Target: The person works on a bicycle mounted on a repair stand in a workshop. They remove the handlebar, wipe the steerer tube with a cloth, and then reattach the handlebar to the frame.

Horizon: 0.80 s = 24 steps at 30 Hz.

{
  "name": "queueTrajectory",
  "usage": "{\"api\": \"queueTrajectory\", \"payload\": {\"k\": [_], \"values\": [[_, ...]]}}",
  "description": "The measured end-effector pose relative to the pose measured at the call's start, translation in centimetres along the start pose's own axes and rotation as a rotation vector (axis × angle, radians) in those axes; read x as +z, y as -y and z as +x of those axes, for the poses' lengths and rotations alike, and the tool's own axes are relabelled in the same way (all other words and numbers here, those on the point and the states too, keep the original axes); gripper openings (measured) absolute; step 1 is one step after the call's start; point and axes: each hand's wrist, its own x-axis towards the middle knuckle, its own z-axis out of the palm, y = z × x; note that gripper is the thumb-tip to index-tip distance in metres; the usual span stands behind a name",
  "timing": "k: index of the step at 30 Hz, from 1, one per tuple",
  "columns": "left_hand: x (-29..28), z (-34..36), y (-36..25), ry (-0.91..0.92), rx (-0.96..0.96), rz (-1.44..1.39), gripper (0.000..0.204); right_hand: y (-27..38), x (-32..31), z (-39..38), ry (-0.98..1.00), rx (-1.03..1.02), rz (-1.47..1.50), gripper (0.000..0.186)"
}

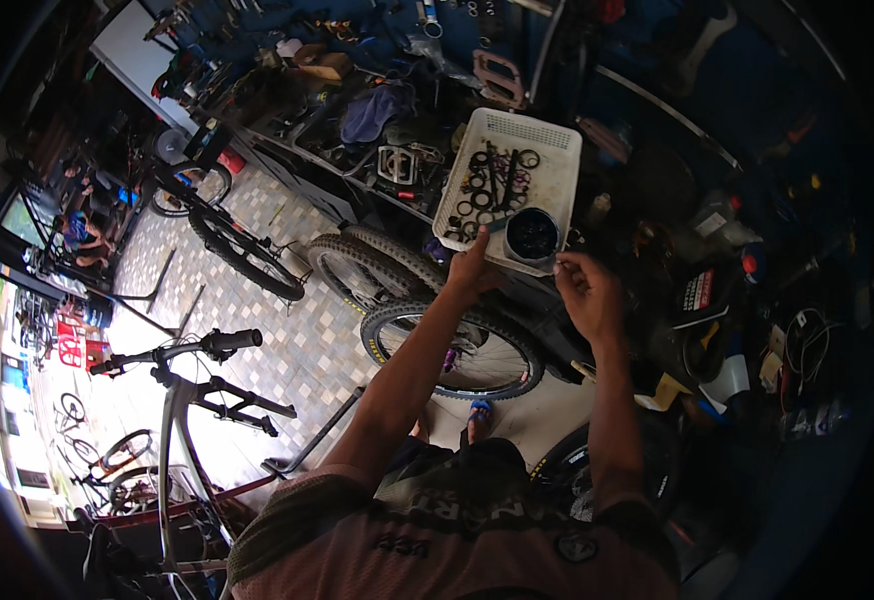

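Note:
A white plastic basket [569,150] sits at the bench edge in front of me, holding several dark rings and long thin dark parts. In its near right corner stands a round tub [510,240] with dark contents. My left hand [469,272] grips the basket's near edge, thumb up over the rim, its other fingers mostly hidden. Just right of the tub, my right hand [591,292] is closed in a pinch near the rim. Whatever sits between those fingertips is too small to make out.
A cluttered workbench [297,150] with a blue cloth [377,112] and a pedal [397,165] runs left of the basket. Bicycle wheels [454,350] lean below it. A bicycle frame [172,420] stands at left on the tiled floor [302,345]. Loose parts crowd the dark right side.

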Motion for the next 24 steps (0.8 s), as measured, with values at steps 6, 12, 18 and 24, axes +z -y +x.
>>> {"api": "queueTrajectory", "payload": {"k": [6, 12, 18, 24], "values": [[-5.4, 5.7, 2.1, 0.121, 0.188, 0.417, 0.085, 5.9, 5.1, 4.3, 0.124, -0.177, -0.066, 0.024], [-5.2, 1.5, 0.8, 0.190, -0.005, 0.126, 0.105, 7.0, 16.4, 16.7, 0.231, -0.240, -0.279, 0.038], [-14.0, -3.0, 1.5, 0.356, 0.024, 0.267, 0.112, -1.8, 27.5, 39.0, 0.128, 0.178, -0.579, 0.051], [-39.3, -11.8, 9.9, -0.035, -0.273, 0.061, 0.054, -9.7, 35.3, 48.2, -0.029, 0.664, 0.151, 0.049]]}}
